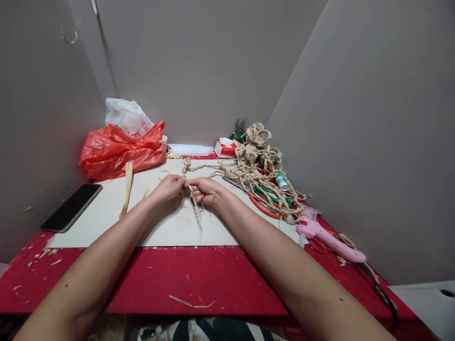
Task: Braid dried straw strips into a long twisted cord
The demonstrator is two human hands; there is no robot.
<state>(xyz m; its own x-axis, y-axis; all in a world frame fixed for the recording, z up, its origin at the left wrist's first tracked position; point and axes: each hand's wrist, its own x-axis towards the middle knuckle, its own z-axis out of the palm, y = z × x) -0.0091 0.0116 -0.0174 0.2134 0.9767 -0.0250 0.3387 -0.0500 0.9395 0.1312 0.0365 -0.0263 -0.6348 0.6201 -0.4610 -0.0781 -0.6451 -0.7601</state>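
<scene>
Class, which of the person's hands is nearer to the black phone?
Left. The left hand pinches the strand to the right of the phone; the right hand holds it too, but farther right.

you can't read any words, brands or numbers here: the red print on your clear plastic bag (126, 115), the markings on the red-and-white tissue box (225, 149) and the green-and-white label on the small bottle (282, 182) are all illegible.

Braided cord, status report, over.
Both hands closed on the cord's loose strands. Cord runs right to a tangled heap. Pliers' handles partly under heap.
</scene>
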